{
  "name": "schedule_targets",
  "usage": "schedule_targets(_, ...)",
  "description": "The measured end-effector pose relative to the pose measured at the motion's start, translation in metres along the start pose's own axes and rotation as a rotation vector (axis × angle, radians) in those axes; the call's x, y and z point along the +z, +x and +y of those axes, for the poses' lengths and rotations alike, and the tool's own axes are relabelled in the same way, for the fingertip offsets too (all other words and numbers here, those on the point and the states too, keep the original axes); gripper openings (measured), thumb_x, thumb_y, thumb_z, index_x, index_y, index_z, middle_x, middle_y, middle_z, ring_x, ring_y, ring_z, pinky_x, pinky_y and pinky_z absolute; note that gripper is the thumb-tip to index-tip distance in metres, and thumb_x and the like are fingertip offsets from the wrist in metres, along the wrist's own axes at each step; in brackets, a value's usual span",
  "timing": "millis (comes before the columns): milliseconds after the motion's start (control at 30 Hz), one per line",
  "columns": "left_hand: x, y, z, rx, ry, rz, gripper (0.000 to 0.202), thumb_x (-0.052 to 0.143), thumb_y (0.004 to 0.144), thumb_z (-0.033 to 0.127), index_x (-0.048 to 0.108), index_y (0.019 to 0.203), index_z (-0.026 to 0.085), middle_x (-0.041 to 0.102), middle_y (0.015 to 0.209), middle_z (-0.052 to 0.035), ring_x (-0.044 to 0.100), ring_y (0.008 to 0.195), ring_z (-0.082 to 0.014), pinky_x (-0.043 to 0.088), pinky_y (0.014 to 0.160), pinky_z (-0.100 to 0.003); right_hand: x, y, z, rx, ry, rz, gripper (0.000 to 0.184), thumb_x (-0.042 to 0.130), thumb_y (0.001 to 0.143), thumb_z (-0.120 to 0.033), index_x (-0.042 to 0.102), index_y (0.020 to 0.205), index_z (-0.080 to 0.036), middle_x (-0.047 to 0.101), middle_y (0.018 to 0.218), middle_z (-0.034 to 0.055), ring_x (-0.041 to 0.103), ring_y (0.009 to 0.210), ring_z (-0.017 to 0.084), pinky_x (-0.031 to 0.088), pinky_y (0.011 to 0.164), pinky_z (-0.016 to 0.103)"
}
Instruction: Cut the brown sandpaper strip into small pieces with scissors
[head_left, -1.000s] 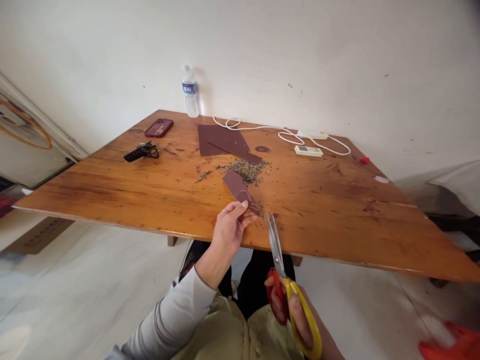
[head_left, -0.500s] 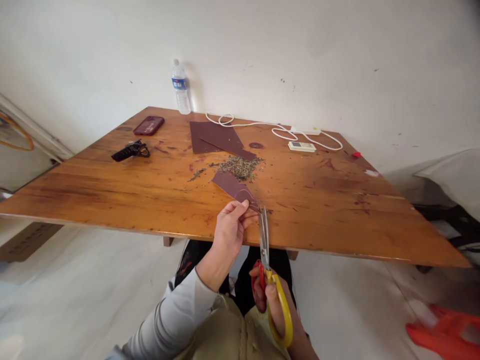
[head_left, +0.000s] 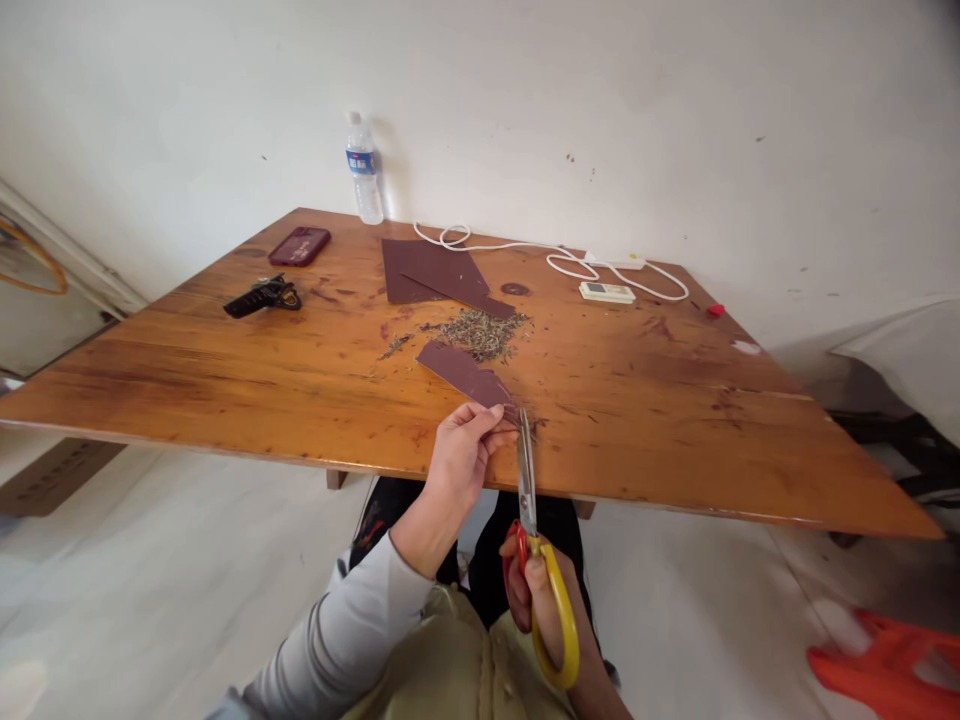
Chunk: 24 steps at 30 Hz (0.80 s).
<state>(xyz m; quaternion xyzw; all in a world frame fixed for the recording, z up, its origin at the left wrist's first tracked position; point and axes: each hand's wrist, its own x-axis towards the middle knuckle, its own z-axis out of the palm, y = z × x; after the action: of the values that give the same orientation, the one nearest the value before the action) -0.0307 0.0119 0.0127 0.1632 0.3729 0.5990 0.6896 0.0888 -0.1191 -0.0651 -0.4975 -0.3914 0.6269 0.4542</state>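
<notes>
Between the thumb and fingers of my left hand point(head_left: 469, 450) is a strip of dark maroon sandpaper or card point(head_left: 465, 372), its far end angled up to the left over the table. My right hand point(head_left: 551, 600) grips scissors point(head_left: 527, 480) with one red and one yellow handle. Their blades point away from me, and the tips meet the strip's right end beside my left fingertips. Just beyond the strip lies a pile of small dark shreds point(head_left: 480, 332). Behind the pile rest a larger maroon sheet point(head_left: 420, 270) and a narrow maroon strip point(head_left: 469, 297).
On the wooden table point(head_left: 660, 430) are a phone point(head_left: 300, 246), a black hair clip or similar item point(head_left: 262, 296), a plastic bottle point(head_left: 364, 175), a white cable point(head_left: 517, 246), a small white device point(head_left: 607, 292) and a red bit point(head_left: 715, 310). A white wall stands behind.
The scissor blades have come closer together at the strip's end. The strip's far end has shifted slightly left; both hands stay nearly in place.
</notes>
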Motion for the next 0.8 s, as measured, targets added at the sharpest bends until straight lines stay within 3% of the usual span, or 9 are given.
schedule_targets(200, 0.0024, -0.0015, -0.0015, 0.031, -0.004, 0.042, 0.039, 0.096, 0.066, 0.021, 0.057, 0.06, 0.017, 0.067, 0.067, 0.0009, 0.065, 0.061, -0.0104, 0.059, 0.064, -0.025, 0.0024, -0.001, 0.0052, 0.017, 0.025, 0.021, 0.069, 0.06, 0.079, -0.094, 0.056, 0.084, -0.024, 0.032, 0.049, -0.0126, 0.019, 0.037, 0.007, 0.017, 0.035, 0.022)
schedule_targets(533, 0.0039, -0.0016, -0.0011, 0.034, -0.005, 0.061, 0.043, 0.095, 0.066, 0.023, 0.054, 0.057, 0.018, 0.058, 0.059, 0.0042, 0.064, 0.06, -0.011, 0.059, 0.065, -0.026, -0.0035, 0.0025, 0.0057, -0.036, -0.047, -0.032, 0.08, 0.054, 0.079, -0.098, 0.064, 0.097, -0.02, 0.038, 0.059, -0.0081, 0.028, 0.045, 0.011, 0.025, 0.043, 0.028)
schedule_targets(800, 0.0022, -0.0005, -0.0028, 0.044, -0.026, 0.052, 0.041, 0.094, 0.064, 0.02, 0.054, 0.055, 0.018, 0.059, 0.059, 0.0038, 0.063, 0.059, -0.0103, 0.058, 0.065, -0.025, 0.0, 0.0022, 0.0019, 0.02, -0.021, 0.001, 0.076, 0.059, 0.076, -0.097, 0.062, 0.089, -0.022, 0.035, 0.053, -0.0107, 0.023, 0.042, 0.008, 0.021, 0.039, 0.025)
